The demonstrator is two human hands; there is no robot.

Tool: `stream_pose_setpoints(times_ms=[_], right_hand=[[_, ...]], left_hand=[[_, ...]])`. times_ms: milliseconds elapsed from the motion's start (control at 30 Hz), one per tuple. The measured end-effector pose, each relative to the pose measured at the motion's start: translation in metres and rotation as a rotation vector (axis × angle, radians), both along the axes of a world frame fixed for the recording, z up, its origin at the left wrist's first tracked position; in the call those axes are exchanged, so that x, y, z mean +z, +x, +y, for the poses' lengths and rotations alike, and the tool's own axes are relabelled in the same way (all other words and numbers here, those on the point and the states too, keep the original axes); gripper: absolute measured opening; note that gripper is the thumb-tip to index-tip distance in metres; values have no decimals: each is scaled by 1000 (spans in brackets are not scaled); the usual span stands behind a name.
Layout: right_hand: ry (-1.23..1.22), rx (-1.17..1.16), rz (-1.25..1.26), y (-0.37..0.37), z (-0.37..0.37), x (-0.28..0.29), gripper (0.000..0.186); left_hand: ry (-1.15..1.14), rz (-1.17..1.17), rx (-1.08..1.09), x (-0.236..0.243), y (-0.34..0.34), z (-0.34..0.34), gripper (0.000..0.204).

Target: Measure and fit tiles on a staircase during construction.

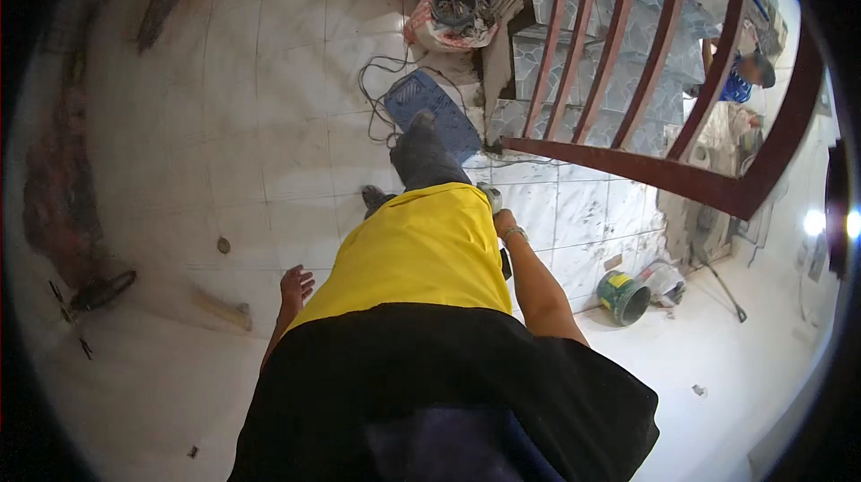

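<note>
My left hand (296,287) hangs beside my yellow shirt, fingers loosely apart, with nothing in it. On the other side, my right hand (505,220) is closed round a tool (490,198) with a greenish-grey front end. A black part shows behind the wrist; my body and hand hide most of the tool, so its exact kind cannot be made out. One of my feet (423,123) is over a flat blue plastic case (448,128) on the floor. A dark cable (366,92) lies looped beside the case.
Ahead, a sack (457,43) holds rubble and a dark bucket. Tiled stairs (583,60) with a red-brown railing (628,166) rise at right; a person (743,78) is beyond. A green bucket (621,294) and a long-handled tool (725,289) are on the right floor.
</note>
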State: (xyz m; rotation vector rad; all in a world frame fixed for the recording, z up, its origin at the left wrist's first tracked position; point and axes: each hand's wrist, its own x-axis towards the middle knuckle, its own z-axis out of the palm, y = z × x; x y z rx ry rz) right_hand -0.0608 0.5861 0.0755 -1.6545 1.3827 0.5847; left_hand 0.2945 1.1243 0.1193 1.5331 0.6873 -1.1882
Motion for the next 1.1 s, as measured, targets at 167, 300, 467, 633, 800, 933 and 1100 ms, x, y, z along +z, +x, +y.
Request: stream_pose_setpoints(times_ms=[167,300,467,633,800,933,1100], right_hand=[[-141,796,107,24,-32,-50,16],[-97,119,-182,64,-81,-105,24],[-63,-69,-149,190,-178,-111,30],[-297,64,-379,276,-271,-123,26],[-285,-57,-397,410,-332,-84,27],[-293,-251,-332,456,-361,-124,27],[-528,-282,-212,514,-421,-199,23]], left_hand=[[318,-86,-426,-6,83,-79,46],[245,-180,-866,19,159,-224,50],[185,-186,-1018,76,243,-407,55],[257,-163,-1127,89,272,-571,65],[140,-112,-1376,-67,329,-606,83],[557,-258,-1976,-108,301,-689,97],[787,-393,-2283,-134,358,-774,97]])
